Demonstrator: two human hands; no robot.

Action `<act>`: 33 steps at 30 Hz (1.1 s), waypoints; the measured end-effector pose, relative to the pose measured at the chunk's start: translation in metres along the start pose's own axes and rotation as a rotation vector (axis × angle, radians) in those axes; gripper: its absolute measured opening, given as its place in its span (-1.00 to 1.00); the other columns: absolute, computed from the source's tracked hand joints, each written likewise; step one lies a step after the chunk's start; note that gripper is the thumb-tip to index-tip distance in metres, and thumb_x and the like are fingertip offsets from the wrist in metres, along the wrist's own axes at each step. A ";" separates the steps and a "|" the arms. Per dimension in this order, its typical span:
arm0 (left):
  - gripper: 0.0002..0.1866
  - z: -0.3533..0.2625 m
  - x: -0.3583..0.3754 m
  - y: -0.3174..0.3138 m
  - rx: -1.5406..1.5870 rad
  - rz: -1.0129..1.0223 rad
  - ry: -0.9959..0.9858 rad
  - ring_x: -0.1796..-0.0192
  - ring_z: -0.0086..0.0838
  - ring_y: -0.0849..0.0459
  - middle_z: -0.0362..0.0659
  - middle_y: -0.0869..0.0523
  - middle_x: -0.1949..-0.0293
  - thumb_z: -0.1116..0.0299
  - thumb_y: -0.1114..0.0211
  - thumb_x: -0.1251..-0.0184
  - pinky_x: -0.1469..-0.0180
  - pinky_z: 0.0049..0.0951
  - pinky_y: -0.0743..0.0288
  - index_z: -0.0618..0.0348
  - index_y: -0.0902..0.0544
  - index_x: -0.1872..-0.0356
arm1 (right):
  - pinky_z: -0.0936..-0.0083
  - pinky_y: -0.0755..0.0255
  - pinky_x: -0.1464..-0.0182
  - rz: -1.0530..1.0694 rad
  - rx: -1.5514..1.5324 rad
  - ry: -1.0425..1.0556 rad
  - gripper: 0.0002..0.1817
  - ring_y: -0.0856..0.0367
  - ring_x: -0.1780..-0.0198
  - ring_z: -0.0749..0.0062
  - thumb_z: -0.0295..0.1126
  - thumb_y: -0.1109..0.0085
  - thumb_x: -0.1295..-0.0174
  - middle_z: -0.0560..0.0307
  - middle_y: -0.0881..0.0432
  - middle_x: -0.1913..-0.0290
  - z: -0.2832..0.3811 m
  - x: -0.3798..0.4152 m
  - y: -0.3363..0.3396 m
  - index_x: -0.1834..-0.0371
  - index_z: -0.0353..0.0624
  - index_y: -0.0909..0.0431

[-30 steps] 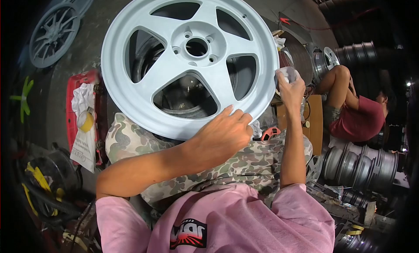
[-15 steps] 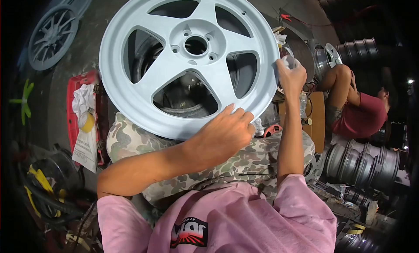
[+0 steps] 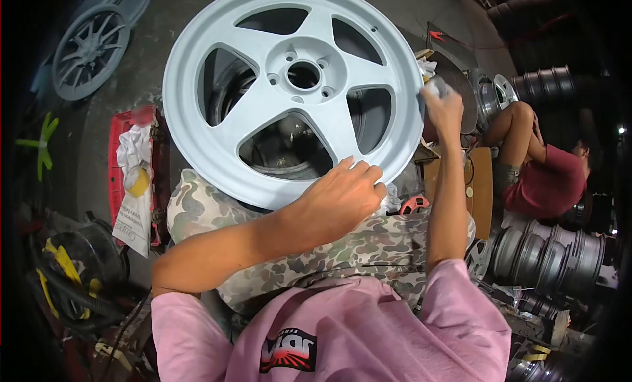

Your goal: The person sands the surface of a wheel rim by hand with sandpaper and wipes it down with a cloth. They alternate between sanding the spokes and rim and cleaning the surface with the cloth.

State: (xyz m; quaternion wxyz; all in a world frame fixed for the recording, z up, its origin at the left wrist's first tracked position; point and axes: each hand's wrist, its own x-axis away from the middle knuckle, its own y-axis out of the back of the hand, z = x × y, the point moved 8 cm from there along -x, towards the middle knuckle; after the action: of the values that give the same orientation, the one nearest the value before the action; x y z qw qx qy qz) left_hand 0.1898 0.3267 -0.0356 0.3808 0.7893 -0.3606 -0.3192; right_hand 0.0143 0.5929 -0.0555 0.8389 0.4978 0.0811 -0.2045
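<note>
A pale grey five-spoke wheel rim [image 3: 263, 125] lies face up before me, above my knees in camouflage trousers. My left hand [image 3: 349, 190] rests at its near edge, fingers curled over the outer lip. At the right edge is my right hand [image 3: 445, 109], its fingers closed around a small greyish-white piece [image 3: 436, 87]. That piece is blurred; it could be a folded sheet or a pad, and it is against or close to the rim's outer side. Through the spoke openings a dark, round metal part [image 3: 280, 145] shows beneath the wheel.
At left, a red tray [image 3: 117, 155] holds white cloth and a yellow tape roll [image 3: 137, 182]. Another spoked wheel [image 3: 91, 53] stands behind it. A person in a red shirt [image 3: 546, 181] crouches at right, near stacked metal rims [image 3: 550, 250]. A cardboard piece [image 3: 482, 194] stands beside my right arm.
The whole view has shifted slightly, so the wheel and surroundings appear a little further right. My right hand has moved slightly at the wheel's right edge; my left hand keeps its hold.
</note>
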 end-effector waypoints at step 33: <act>-0.58 -0.018 0.035 0.017 0.001 0.195 0.275 -0.14 0.03 -0.62 0.21 -0.58 -0.15 0.28 -0.35 -0.48 -0.18 -0.10 -0.57 0.56 -0.59 -0.02 | 0.11 -0.41 -0.48 0.459 0.260 0.648 -0.11 -0.41 -0.48 -0.12 -0.48 -0.58 0.15 -0.12 -0.45 -0.45 0.100 0.163 0.072 -0.43 0.21 -0.62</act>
State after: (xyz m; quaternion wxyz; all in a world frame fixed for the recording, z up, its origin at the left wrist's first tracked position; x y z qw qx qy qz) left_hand 0.2170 0.2973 -0.0204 0.4552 0.7870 -0.3803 -0.1696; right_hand 0.1850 0.4937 -0.0036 0.7241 0.6432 0.2012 0.1464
